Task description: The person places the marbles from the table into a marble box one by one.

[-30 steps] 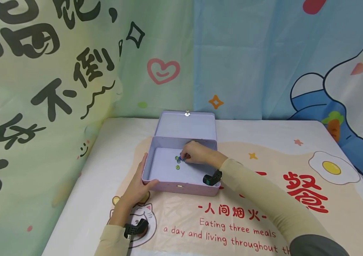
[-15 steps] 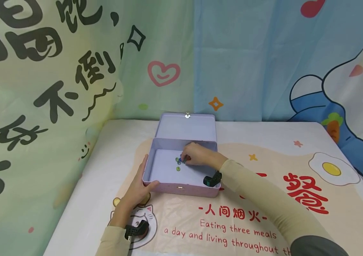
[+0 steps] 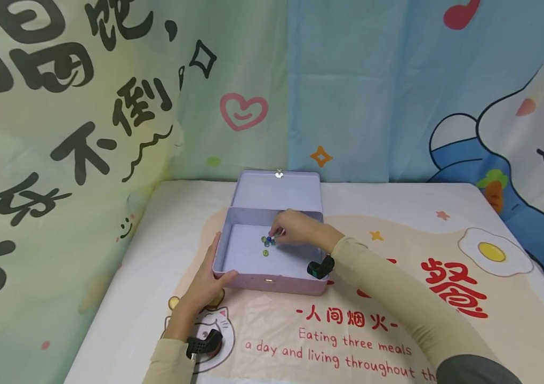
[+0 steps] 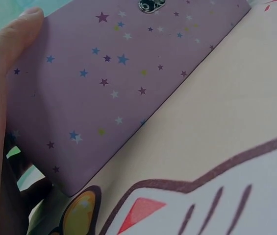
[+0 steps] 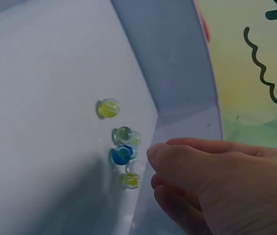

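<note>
A lavender tin box stands on the table with its hinged lid folded back. Several glass marbles lie on its floor: a tight cluster with a blue marble among green and yellow ones, and a single yellow-green marble a little apart. My left hand grips the box's near left corner, thumb over the front wall; the left wrist view shows the star-printed front wall. My right hand is inside the box just beside the cluster, fingers loosely bent. No marble shows between its fingertips.
The raised lid lies behind the box, near the printed backdrop. A printed tablecloth covers the table. Box walls surround the right hand, and a band with a small camera hangs near the right wall.
My right hand has risen slightly off the cluster, and more of the marbles beside its fingertips shows. The left hand keeps its hold on the box.
</note>
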Available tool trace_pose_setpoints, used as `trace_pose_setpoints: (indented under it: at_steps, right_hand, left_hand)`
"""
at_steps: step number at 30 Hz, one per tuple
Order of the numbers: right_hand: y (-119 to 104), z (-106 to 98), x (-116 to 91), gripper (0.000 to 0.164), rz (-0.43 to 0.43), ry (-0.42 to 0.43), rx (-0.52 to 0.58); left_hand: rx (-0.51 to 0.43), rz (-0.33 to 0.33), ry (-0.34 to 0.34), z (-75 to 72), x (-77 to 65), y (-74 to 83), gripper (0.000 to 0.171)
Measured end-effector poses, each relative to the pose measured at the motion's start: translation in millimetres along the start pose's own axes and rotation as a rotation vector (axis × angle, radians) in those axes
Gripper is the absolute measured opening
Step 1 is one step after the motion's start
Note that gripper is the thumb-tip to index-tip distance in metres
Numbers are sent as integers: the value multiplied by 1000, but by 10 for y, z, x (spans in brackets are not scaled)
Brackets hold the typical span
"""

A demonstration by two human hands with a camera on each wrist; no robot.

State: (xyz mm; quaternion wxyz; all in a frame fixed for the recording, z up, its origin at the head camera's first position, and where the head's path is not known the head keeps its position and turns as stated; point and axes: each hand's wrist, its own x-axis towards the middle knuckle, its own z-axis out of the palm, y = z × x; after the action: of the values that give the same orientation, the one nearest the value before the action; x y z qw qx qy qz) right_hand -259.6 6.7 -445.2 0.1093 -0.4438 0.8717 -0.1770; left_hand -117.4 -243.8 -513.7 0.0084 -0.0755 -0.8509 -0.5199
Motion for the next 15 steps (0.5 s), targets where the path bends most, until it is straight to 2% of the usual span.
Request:
trace_pose_setpoints:
  at_steps: [6,10,15]
  right_hand:
    - [24,-131,-105,18,51,14,25]
    - [35,-218,-220,19,55,35,41]
    - [22,-324,-401,18,61,78,60]
  left_hand:
    - [-4,-2,4,20,29,1,98]
    - [-10,-4,-7,25,18,28,99]
    - [-28,-25,-15,-21,-47,242,98]
